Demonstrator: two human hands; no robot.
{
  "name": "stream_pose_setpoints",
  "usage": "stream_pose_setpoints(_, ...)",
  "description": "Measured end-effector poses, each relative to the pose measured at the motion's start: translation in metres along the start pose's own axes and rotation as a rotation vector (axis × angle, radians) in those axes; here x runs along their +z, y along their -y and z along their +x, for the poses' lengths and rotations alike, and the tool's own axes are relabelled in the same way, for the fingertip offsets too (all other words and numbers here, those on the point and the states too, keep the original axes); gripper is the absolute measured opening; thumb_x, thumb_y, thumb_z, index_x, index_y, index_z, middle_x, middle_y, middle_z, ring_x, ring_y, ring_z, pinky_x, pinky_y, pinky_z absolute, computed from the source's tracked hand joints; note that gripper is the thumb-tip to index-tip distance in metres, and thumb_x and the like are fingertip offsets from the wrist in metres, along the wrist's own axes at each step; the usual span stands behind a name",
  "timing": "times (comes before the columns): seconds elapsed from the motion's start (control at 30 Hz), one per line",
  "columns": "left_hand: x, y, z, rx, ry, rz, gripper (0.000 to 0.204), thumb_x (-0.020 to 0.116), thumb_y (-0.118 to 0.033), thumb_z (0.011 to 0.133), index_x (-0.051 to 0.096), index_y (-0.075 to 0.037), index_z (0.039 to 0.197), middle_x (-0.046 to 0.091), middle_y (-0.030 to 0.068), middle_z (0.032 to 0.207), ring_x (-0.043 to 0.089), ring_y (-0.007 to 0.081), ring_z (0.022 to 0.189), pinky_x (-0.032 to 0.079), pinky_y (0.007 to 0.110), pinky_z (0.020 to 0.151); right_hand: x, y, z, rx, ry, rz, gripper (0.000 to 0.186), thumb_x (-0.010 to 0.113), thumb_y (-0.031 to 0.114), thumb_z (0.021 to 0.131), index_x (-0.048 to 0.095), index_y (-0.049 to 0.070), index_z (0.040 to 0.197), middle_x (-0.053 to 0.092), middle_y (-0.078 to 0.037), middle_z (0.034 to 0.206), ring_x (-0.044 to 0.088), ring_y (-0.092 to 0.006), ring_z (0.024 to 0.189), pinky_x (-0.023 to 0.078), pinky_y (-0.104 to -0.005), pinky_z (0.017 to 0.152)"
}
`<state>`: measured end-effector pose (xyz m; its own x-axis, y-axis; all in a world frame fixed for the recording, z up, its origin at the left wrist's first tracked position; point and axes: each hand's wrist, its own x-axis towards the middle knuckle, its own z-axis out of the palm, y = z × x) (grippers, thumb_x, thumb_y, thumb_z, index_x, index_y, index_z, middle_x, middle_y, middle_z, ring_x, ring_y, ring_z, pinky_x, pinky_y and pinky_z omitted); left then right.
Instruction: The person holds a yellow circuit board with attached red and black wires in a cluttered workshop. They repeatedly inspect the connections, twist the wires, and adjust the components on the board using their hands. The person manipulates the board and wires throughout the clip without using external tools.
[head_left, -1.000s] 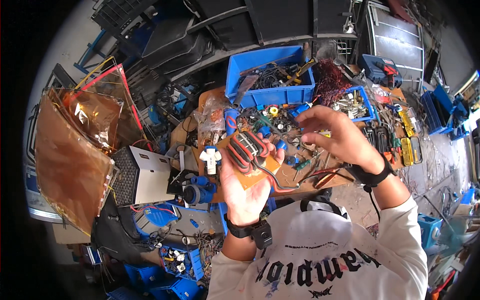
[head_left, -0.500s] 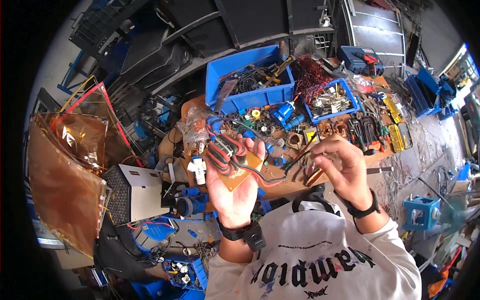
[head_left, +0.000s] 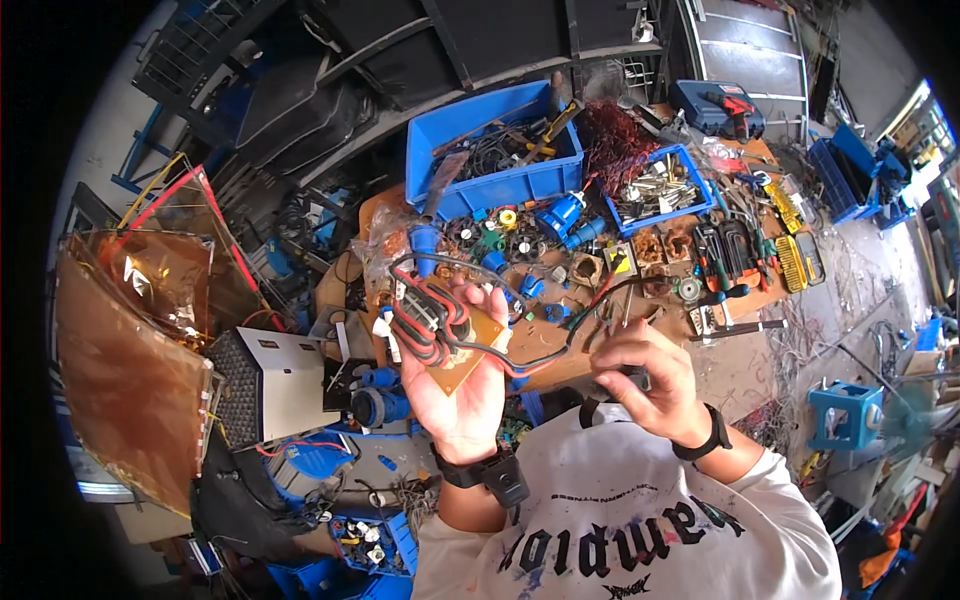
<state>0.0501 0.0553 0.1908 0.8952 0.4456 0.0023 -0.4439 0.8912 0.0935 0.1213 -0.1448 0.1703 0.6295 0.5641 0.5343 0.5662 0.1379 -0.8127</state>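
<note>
On my upturned left hand [head_left: 462, 405] rests a tan circuit board [head_left: 462, 368]. The fingers curl up behind its far edge. Fixed on the board is a coil [head_left: 428, 318] of thick red and black wire. From it a long red and black wire lead [head_left: 548, 356] runs right and bends up over the table. My right hand [head_left: 650, 378] is just below that lead, fingers bent, with a gap between thumb and fingertips. Nothing shows in that gap.
Behind the hands, the wooden table [head_left: 760, 300] carries a large blue bin [head_left: 500, 190] of cables and tools. Further right are a blue tray [head_left: 655, 228] of metal parts, several pliers [head_left: 735, 250] and a yellow case [head_left: 795, 265]. A grey-white box [head_left: 285, 370] stands at left.
My right hand has moved down and slightly left, away from the wire lead, which now arches higher. The board and coil in my left hand have shifted slightly left and tilted.
</note>
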Motion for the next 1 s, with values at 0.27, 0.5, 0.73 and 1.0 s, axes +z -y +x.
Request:
stream_pose_setpoints(0.27, 0.001, 0.005, -0.010, 0.049, -0.083, 0.011, 0.050, 0.045, -0.046, 0.096, 0.053, -0.006, 0.124, 0.056, 0.0166, 0.118, 0.052, 0.0336, 0.112, 0.030, 0.052, 0.109, 0.030, 0.003, 0.014, -0.078, 0.177, -0.203, 0.041, 0.076, 0.017, 0.074, 0.059, 0.004, 0.110, 0.060, -0.012, 0.109, 0.058, -0.0291, 0.106, 0.043, -0.0466, 0.099)
stream_pose_setpoints(0.5, 0.001, 0.008, -0.016, 0.100, 0.017, 0.098, 0.059, 0.040, -0.049, 0.097, 0.045, 0.000, 0.129, 0.056, 0.0164, 0.120, 0.053, 0.0323, 0.112, 0.031, 0.051, 0.110, 0.038, 0.007, 0.018, 0.001, 0.192, -0.152, 0.023, 0.072, 0.022, 0.080, 0.063, 0.006, 0.093, 0.061, -0.009, 0.084, 0.060, -0.0279, 0.080, 0.046, -0.0427, 0.083)
stream_pose_setpoints(0.73, 0.003, 0.009, -0.020, 0.199, 0.014, 0.279, 0.066, 0.037, -0.057, 0.095, 0.044, -0.003, 0.130, 0.057, 0.0116, 0.115, 0.055, 0.0268, 0.106, 0.034, 0.051, 0.106, 0.030, 0.019, 0.031, -0.083, 0.214, -0.228, 0.019, 0.072, 0.024, 0.079, 0.064, 0.007, 0.087, 0.051, -0.006, 0.070, 0.054, -0.0260, 0.065, 0.042, -0.0368, 0.060)
stream_pose_setpoints(1.0, -0.002, 0.012, -0.025, 0.321, 0.008, 0.414, 0.075, 0.028, -0.066, 0.093, 0.038, -0.006, 0.137, 0.056, 0.0104, 0.119, 0.055, 0.0260, 0.105, 0.043, 0.050, 0.095, 0.034, 0.027, 0.026, 0.001, 0.241, -0.252, 0.014, 0.071, 0.015, 0.080, 0.067, 0.003, 0.086, 0.053, -0.008, 0.069, 0.056, -0.0262, 0.060, 0.043, -0.0356, 0.054)
